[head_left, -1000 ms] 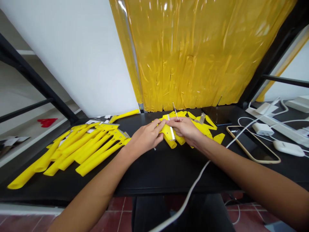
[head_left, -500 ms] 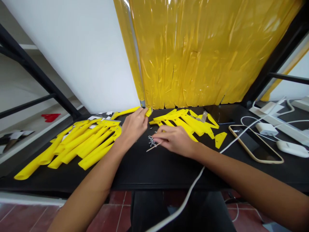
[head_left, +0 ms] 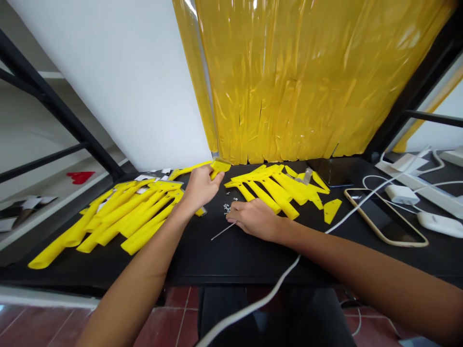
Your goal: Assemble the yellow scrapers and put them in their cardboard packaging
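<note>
My left hand [head_left: 201, 185] is closed around a yellow plastic scraper [head_left: 220, 166], its wide head with a thin greyish edge pointing up and away. The lower end shows below my wrist. My right hand [head_left: 255, 218] is closed, with a thin metal rod [head_left: 223, 231] sticking out to the lower left between the fingers. Its fingertips touch down at a small heap of screws [head_left: 227, 208] on the black table. Whether they pinch a screw is hidden. Several yellow scrapers [head_left: 123, 217] lie piled left of my left hand.
More yellow handles [head_left: 267, 185] and flat yellow pieces [head_left: 332, 210] lie beyond my right hand. At the right are a phone [head_left: 385, 217], a white charger [head_left: 402, 194] and a dark tablet [head_left: 334, 172]. A white cable [head_left: 282, 279] crosses the table under my right forearm.
My left hand has turned, so more of the scraper's head shows. My right hand has moved slightly down and closed in at the screws; the rod now reaches further to the lower left.
</note>
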A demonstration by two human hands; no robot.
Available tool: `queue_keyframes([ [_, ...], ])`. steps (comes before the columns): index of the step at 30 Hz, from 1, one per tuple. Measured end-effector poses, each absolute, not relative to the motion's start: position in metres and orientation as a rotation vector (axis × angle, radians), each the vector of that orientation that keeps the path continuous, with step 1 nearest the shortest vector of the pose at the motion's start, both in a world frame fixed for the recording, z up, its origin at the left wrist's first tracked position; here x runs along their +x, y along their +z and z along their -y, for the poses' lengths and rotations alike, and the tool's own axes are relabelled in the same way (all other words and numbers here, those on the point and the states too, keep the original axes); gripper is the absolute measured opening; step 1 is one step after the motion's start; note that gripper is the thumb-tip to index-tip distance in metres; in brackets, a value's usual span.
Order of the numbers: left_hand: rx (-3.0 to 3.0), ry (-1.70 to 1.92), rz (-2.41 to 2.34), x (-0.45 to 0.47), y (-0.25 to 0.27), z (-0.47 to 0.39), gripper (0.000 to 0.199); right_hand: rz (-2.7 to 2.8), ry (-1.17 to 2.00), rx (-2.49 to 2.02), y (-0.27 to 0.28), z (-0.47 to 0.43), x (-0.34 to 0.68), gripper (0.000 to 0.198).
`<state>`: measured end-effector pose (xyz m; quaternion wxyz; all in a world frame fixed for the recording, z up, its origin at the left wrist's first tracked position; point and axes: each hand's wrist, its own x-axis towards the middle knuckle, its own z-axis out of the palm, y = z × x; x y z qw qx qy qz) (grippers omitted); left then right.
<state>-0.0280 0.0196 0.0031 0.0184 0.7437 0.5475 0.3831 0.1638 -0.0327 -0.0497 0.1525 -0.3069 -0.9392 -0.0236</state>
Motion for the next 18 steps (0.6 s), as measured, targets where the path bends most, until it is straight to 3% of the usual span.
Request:
queue_keyframes([
  [3, 2.087, 1.193, -1.687, -0.032, 0.002, -0.023, 0.043, 2.697, -0.017, -0.873, -0.049, 0.031, 0.165, 0.019],
  [12, 1.827, 1.117, -1.394, -0.031, 0.017, -0.014, 0.026, 2.669, -0.079, -0.849, -0.05, 0.032, 0.163, 0.025],
  [18, 1.587, 1.005, -1.12, -0.025, 0.025, -0.003, 0.022, 1.998, 0.27, -0.791, -0.035, 0.015, 0.178, 0.023],
])
